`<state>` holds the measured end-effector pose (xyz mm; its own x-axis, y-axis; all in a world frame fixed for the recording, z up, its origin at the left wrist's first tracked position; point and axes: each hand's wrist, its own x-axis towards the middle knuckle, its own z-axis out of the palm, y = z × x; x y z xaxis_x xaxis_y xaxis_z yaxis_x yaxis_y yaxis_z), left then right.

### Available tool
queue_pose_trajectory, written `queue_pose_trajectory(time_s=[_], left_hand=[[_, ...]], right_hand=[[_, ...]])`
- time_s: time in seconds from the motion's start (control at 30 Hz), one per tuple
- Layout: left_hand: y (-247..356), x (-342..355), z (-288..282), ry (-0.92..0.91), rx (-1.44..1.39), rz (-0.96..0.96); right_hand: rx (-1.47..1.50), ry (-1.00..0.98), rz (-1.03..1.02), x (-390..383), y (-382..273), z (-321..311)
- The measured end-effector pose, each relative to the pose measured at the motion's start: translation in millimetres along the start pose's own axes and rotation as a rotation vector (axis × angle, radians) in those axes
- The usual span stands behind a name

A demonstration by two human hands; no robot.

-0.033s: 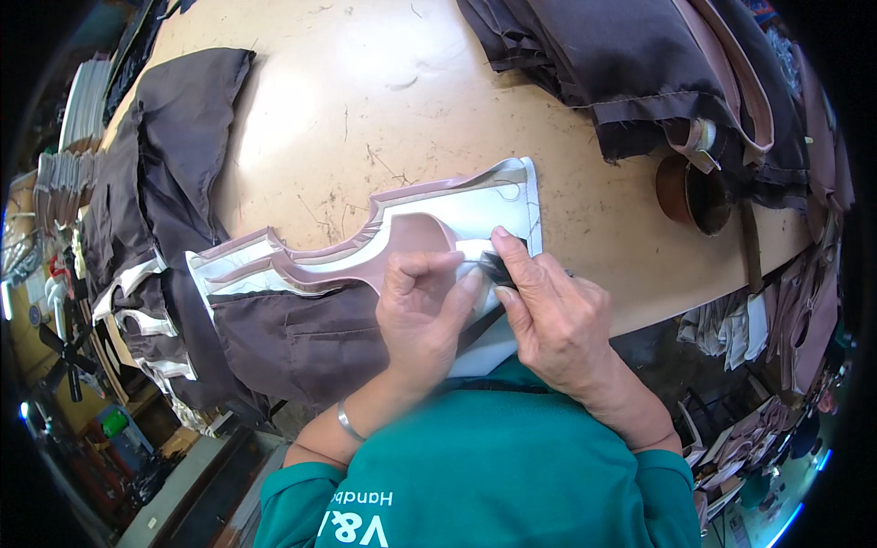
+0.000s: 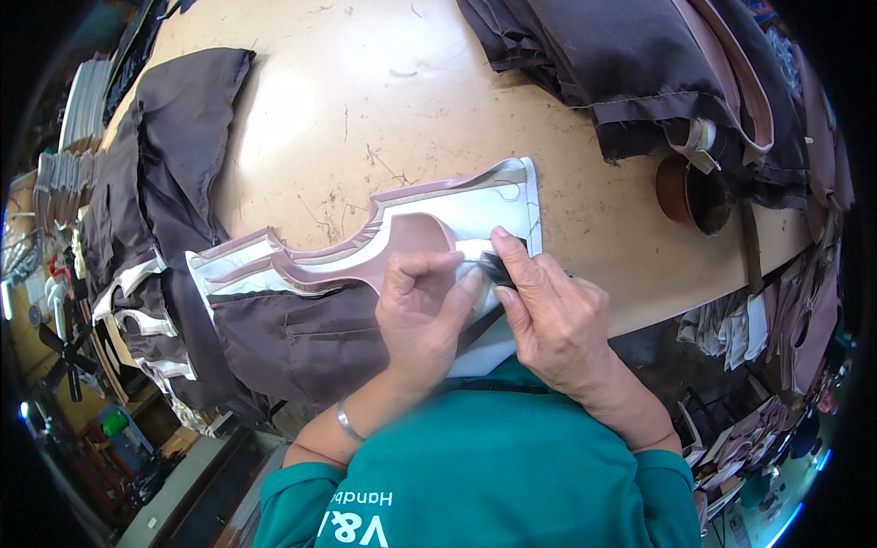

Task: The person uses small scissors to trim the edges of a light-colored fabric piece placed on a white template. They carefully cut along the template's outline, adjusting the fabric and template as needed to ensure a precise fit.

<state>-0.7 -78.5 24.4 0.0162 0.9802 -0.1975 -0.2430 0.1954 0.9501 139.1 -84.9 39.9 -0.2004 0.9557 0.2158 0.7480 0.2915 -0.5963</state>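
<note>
A partly sewn bag piece (image 2: 416, 239), pink with white backing and a dark brown fabric lining (image 2: 311, 342), lies across the near edge of the table. Its notched white edges have loose threads. My left hand (image 2: 416, 306) is closed, thumb and forefinger pinching at the pink and white edge; what sits right between the tips is too small to make out. Close against those fingertips, my right hand (image 2: 562, 320) grips a small dark metal tool (image 2: 494, 268) that looks like thread snips. The fingers partly cover it.
Dark brown fabric (image 2: 174, 137) is spread at the left, with more stacked bag pieces (image 2: 658, 82) at the far right. A brown round container (image 2: 685, 196) lies by that stack. Loose threads are scattered on the tan tabletop (image 2: 301, 137). A black fan (image 2: 68, 361) stands beyond the left edge.
</note>
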Motion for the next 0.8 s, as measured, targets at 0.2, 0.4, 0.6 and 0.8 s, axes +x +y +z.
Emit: queue_pose_trajectory(time_s=[0.2,0.4,0.6,0.8], left_hand=[[-2.4,0.4,-0.6,0.021,-0.007,-0.029],[2.4,0.3,-1.2,-0.008,0.03,-0.095],[4.4,1.1,-0.3,-0.038,-0.085,-0.091],[20.8,4.6,-9.0,-0.201,0.156,-0.026]], right_hand=[[-0.121,0.028,-0.027,0.8,-2.1,4.9],[-0.046,0.039,0.032,0.4,-3.0,7.1],[0.249,0.118,0.073,3.8,10.9,7.2],[0.962,-0.003,0.461,26.7,10.4,-21.3]])
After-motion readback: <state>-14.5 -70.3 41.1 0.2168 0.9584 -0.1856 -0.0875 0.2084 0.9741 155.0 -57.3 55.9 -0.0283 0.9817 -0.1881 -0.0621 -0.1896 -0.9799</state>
